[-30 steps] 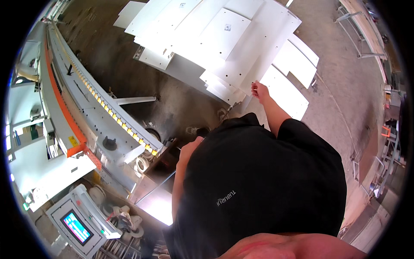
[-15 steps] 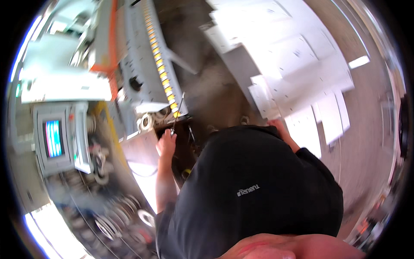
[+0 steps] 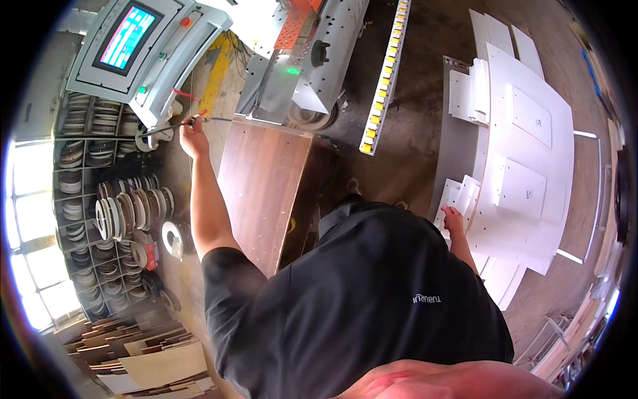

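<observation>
My left hand (image 3: 193, 137) reaches out at the left, fingers closed around a thin dark rod-like tool (image 3: 219, 120) with a red part near the grip. Its exact kind is too small to make out. The hand is between the grey control console (image 3: 149, 86) and the wood-brown cabinet (image 3: 262, 173). On the other side, my right hand (image 3: 453, 221) is curled at the lower end of a narrow white panel (image 3: 469, 193), which lies tilted at the near left edge of a stack of white panels (image 3: 512, 239). The right fingertips are partly hidden.
A machine bed (image 3: 342, 46) and a rail with yellow blocks (image 3: 382, 93) extend ahead. Left stands a rack holding several rolls of edge banding (image 3: 126, 209); one white roll (image 3: 173, 241) is on the floor. Board offcuts (image 3: 166, 366) lie at lower left. A white frame (image 3: 593, 199) is right.
The view has swung left. My left hand has gone from over the cabinet's machine-side end out to beside the console, tool still in it. My right hand stays by the white panels.
</observation>
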A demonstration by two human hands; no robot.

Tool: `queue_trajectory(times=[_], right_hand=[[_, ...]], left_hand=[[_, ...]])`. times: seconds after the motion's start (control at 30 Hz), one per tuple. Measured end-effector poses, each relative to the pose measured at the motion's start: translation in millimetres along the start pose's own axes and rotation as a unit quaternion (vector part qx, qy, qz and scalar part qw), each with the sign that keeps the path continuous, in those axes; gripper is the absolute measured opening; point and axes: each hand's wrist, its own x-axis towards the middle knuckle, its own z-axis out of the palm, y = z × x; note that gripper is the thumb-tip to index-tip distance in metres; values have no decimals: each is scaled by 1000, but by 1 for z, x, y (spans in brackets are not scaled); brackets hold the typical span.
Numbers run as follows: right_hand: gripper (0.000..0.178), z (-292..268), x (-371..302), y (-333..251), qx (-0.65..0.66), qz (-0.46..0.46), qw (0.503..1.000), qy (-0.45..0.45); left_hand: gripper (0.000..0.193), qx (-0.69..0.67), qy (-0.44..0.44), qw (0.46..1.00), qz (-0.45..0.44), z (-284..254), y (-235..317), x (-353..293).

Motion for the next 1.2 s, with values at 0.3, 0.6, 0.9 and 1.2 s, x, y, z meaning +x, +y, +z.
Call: queue_trajectory(times=[0.3, 0.6, 0.9, 1.2], right_hand=[[35, 42, -36, -33, -88, -56, 992, -73], [41, 34, -43, -2, -106, 31, 989, -96], [36, 60, -4, 46, -141, 6, 967, -213], [38, 46, -39, 87, -167, 72, 970, -164]], left_hand=[[25, -46, 51, 991, -111, 90, -63, 98], [24, -335, 41, 901, -272, 121, 37, -39], [22, -403, -436, 740, -316, 76, 198, -401], [29, -33, -282, 869, -406, 351, -66, -499]])
